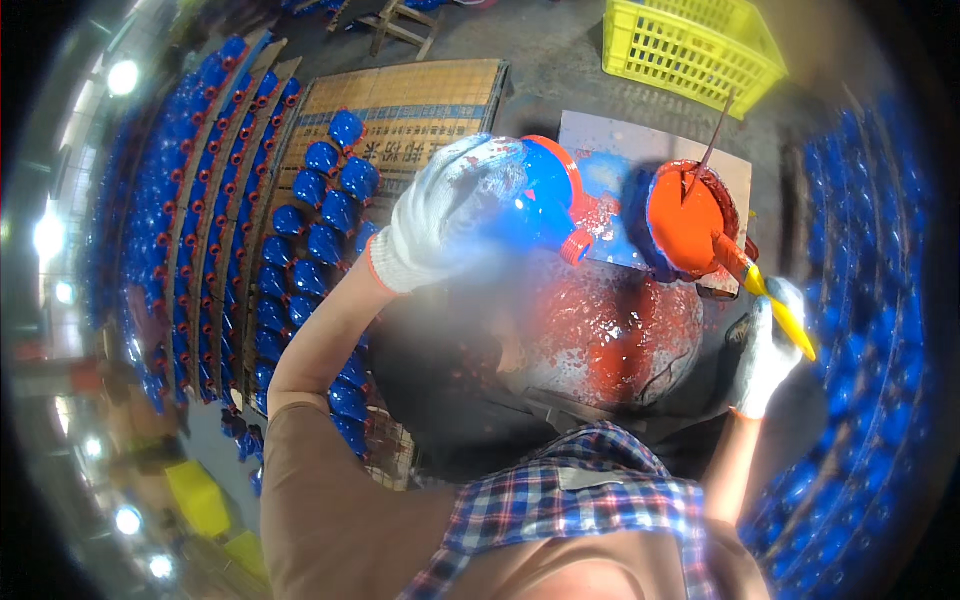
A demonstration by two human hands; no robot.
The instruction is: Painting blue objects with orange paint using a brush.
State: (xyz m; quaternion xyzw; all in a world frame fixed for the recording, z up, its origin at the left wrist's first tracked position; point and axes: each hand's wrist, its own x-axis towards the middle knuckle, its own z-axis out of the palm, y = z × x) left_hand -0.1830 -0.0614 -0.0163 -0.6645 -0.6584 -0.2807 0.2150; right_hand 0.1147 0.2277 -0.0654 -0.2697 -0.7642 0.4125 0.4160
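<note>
My left hand (440,205), in a white knit glove smeared with paint, grips a glossy blue rounded casing (548,205). The casing has a red rim and a small red threaded neck pointing toward me. My right hand (768,350), also gloved, is closed on the yellow handle of a paintbrush (785,315). The brush's bristle end rests at the near rim of a round can (740,222) of orange-red paint (682,222). A thin dark stick (716,135) leans in the paint. Under the can lies a paint-spotted board (600,135).
Rows of blue casings with red necks (325,245) lie at the left, some beside wooden slats (205,220). More blue pieces (860,370) fill the right side. A yellow plastic crate (690,50) stands at the back. A red-splattered rounded surface (615,335) lies before me.
</note>
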